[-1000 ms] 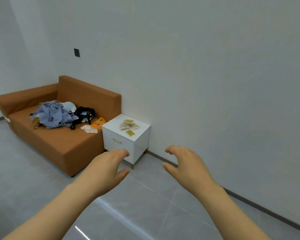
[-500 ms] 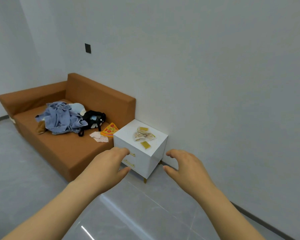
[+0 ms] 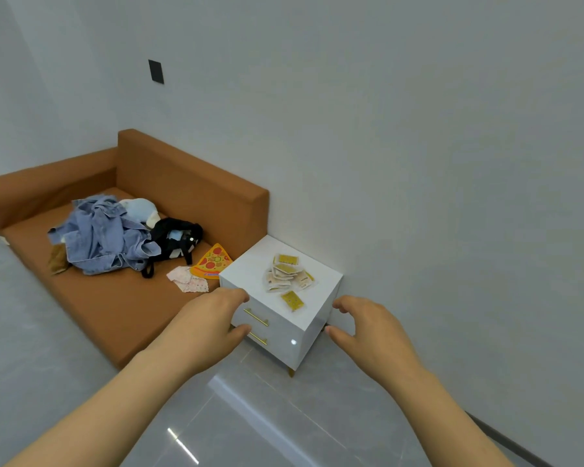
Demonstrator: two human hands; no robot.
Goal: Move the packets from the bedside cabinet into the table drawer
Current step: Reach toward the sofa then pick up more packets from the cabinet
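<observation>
Head view, packets (image 3: 285, 274) heaped (axes mixed), lone packet (image 3: 293, 300) seemingly diagonal

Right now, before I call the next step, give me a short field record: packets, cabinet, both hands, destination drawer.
packets: loose pile on the cabinet top; one yellow packet lies apart, nearer the front edge
bedside cabinet: white, both drawers shut, beside the sofa, against the wall
left hand: empty, fingers loosely curled, in front of the drawer face; contact unclear
right hand: empty, fingers loosely curled, off the cabinet's right side
table drawer: not in view
progress: no packet picked up yet
</observation>
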